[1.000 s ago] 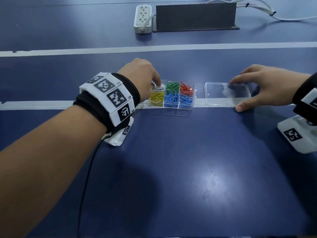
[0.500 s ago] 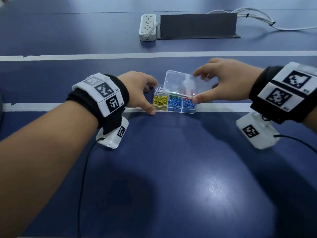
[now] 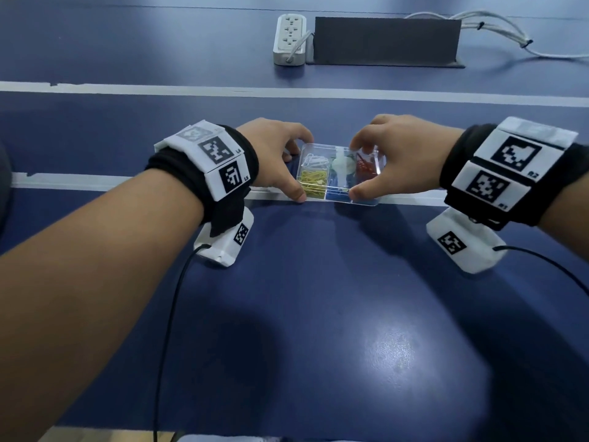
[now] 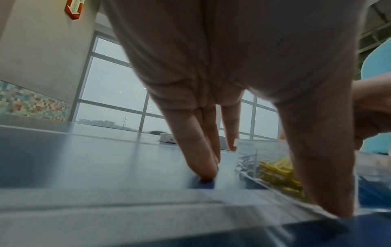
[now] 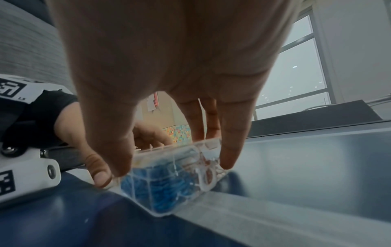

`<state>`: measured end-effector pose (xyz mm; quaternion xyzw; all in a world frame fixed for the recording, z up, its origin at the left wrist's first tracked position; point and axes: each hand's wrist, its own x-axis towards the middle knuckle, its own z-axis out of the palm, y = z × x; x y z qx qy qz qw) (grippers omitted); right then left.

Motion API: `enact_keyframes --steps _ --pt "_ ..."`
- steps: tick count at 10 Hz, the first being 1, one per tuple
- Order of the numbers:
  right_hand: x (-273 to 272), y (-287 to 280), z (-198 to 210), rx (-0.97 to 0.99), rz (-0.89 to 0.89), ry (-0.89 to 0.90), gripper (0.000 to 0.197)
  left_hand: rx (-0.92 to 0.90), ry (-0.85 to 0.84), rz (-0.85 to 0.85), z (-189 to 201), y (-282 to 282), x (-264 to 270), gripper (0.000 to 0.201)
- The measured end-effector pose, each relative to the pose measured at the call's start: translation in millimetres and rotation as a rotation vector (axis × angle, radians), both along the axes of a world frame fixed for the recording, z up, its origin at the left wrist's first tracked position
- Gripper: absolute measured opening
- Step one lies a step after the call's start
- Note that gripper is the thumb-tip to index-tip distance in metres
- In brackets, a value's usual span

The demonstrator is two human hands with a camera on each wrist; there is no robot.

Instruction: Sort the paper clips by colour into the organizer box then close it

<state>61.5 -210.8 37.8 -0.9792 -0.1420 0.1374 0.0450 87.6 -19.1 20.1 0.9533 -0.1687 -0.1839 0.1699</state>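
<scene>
The blue counter (image 3: 318,314) carries everything, with white lines running across it. At its far edge stands a dark grey panel (image 3: 387,39), and just left of it, touching or nearly so, lies a white power strip (image 3: 289,38).

Near the middle of the counter, on the nearer white line, sits the clear organizer box (image 3: 339,173) with its transparent lid (image 3: 366,199) lying on top; whether the lid is fully seated cannot be told.

The left hand (image 3: 275,161) rests at the box's left end, its grip apart: thumb at the near left corner, straight fingers reaching to the counter and the far left corner. The right hand (image 3: 395,154) pinches the lid at the right end, thumb on the near edge, fingers over the far edge.

Inside show yellow paper clips (image 3: 314,180), white paper clips (image 3: 315,160), red paper clips (image 3: 366,165) and blue paper clips (image 5: 160,187), each colour in 1 compartment or more.
</scene>
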Motion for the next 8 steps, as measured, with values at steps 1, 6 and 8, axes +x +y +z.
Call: enact_keyframes --steps 1,6,8 --pt "-1 -1 0 0.0 -0.028 0.013 0.074 0.025 -0.007 -0.016 0 -2 1 0.08" --pt "5 -1 1 -0.033 -0.032 0.06 0.066 0.095 0.013 -0.013 1 -12 7 0.089" --pt "-3 -17 -5 0.069 -0.09 0.127 0.119 0.047 0.054 -0.001 2 -8 0 0.129"
